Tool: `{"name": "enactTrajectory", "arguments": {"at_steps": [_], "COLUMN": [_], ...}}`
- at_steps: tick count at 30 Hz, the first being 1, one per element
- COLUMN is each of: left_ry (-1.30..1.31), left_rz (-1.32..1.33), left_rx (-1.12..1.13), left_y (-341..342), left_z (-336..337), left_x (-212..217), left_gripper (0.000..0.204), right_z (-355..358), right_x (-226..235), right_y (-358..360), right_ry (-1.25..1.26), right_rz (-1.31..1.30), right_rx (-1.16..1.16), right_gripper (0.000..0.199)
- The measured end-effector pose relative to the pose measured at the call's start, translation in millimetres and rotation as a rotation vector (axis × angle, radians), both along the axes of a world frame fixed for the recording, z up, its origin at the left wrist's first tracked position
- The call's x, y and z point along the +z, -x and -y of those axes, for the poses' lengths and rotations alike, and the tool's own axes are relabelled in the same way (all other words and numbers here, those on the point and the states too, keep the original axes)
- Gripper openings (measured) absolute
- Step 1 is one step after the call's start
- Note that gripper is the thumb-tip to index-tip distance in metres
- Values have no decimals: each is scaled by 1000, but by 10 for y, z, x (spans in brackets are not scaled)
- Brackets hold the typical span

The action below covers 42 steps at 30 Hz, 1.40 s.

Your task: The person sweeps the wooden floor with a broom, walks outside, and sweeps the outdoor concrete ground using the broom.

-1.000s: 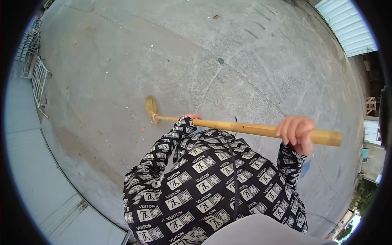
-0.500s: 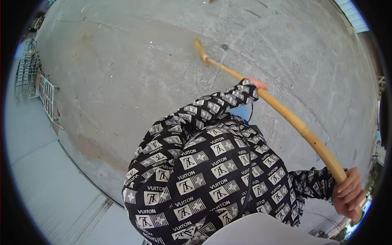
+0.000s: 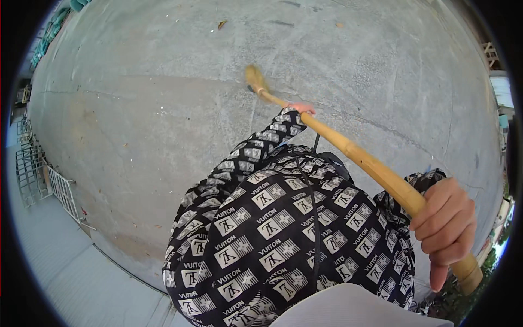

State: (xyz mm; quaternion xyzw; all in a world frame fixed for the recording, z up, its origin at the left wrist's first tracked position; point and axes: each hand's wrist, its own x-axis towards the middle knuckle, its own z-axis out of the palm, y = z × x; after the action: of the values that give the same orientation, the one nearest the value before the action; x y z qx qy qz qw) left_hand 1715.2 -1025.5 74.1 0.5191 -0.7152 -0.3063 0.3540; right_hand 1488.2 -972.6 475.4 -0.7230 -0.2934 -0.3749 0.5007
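Observation:
A long broom with a bamboo handle (image 3: 370, 164) slants from the lower right up to the middle of the view. Its straw-coloured head (image 3: 254, 78) is at the far end, over the grey concrete, slightly blurred. My left hand (image 3: 303, 108) is closed round the handle's lower part, not far from the head; the sleeve hides some of it. Near the handle's top end, my right hand (image 3: 448, 223) wraps its fingers round the bamboo, with the butt sticking out below. Both arms wear black sleeves with a white pattern.
The concrete floor (image 3: 180, 125) has cracks, small pale bits and a brown leaf (image 3: 222, 25). Metal racks (image 3: 60, 186) stand at the left beside corrugated sheeting (image 3: 71, 250). Teal netting or cloth (image 3: 50, 35) lies at the far left. Greenery shows at the lower right.
My right hand has come up and inward with the handle's top. My left hand and the broom head have shifted left in view, the head also slightly lower. The view has turned somewhat.

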Motion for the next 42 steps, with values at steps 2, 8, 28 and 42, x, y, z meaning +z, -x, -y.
{"name": "enactTrajectory", "arguments": {"at_steps": [2,8,28,42], "left_ry": [-142,-499,220,125], "left_rz": [13,284,118,250], "left_rx": [180,346,160,69], "left_y": [-260,-1107,400,507], "left_z": [-642,-1554,344,1616], "left_x": [145,-68,821,459], "left_gripper": [27,29,31,19], "right_z": [156,228,539,434], "right_x": [-75,-1322,192,-248], "right_y": [6,-392,960,-252], "right_ry": [-77,-728,-138,377], "right_rz": [68,-156,-89,-292], "right_rx": [140,-210,-216,-309], "right_gripper": [32,28,40,38]}}
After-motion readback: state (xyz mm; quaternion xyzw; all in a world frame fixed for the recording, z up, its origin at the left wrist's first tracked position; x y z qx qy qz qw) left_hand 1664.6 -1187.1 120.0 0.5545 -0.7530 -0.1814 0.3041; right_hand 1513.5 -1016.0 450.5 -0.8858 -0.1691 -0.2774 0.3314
